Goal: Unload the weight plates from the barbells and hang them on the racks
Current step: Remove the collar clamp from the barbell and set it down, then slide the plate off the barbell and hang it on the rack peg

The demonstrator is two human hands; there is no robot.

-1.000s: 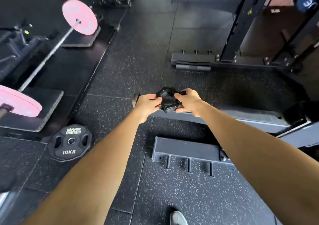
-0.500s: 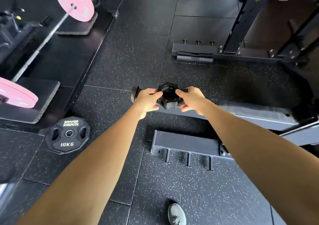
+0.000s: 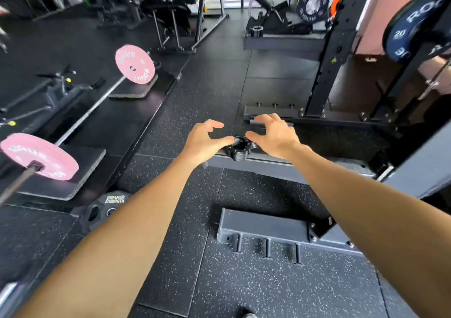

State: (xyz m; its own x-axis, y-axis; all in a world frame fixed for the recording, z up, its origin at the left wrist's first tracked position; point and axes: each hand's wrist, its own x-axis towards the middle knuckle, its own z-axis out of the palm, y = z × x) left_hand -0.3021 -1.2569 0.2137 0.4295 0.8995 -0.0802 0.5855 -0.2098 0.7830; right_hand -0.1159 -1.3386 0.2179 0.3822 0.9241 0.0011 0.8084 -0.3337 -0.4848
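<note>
Both arms are stretched out forward, and right between the two hands sits a small black plastic barbell collar [image 3: 238, 149], resting on the grey steel base rail of the rack [image 3: 273, 165]. The left hand [image 3: 205, 141] has its fingers spread and curled, thumb tip just beside the collar's left edge; can't tell if it's actually touching. The right hand [image 3: 273, 136] is the same deal, fingers splayed and loose, thumb hovering just by the collar's right side. So neither hand is clamped on anything.

Nearer than the hands and off to the left, a black round Hammer Strength plate [image 3: 102, 210] lies flat on the speckled rubber floor [image 3: 244, 281], partly hidden under the left forearm. Further left, a steel barbell [image 3: 95, 109] runs away from the hands with a pink round bumper plate [image 3: 40, 155] on its near end and another pink bumper plate [image 3: 134, 64] on the far end, each sitting on a dark pad.

Beyond the right hand stands the black rack upright [image 3: 329, 56], and up at the far right a dark blue 20 bumper plate [image 3: 419, 25] hangs on it.
</note>
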